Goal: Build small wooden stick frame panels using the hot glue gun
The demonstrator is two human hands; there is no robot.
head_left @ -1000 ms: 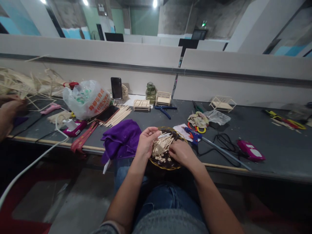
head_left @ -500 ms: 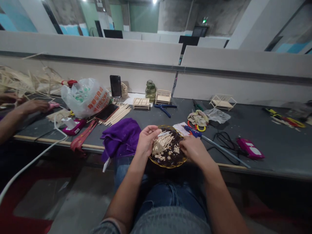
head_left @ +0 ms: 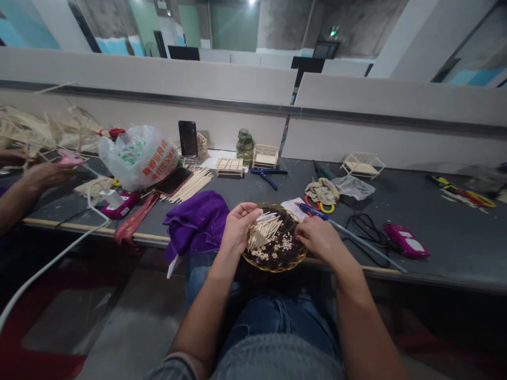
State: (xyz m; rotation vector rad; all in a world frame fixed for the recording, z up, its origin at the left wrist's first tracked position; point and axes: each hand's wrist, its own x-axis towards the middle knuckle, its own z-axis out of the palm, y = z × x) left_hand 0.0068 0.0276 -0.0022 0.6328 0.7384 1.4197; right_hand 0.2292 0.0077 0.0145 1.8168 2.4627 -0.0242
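Observation:
A shallow basket with a gold woven rim and dark lining rests at the table's front edge, above my lap. Short wooden sticks are heaped in its left part. Small pale wooden bits lie scattered beside them. My left hand is over the basket's left rim, thumb and fingers pinched together; what is between them is too small to name. My right hand is at the right rim with its fingers curled closed, and their tips are partly hidden. Just beyond it lies a blue glue gun with a long glue stick.
Left of the basket are a purple cloth, long sticks and a stuffed plastic bag. Blue pliers and small stick-built furniture stand behind. A magenta box with cables is right. A co-worker's hand works far left.
My right hand has shifted slightly right, toward the basket's outer rim. My left hand stays almost still. The co-worker's hand at the left has moved a little left.

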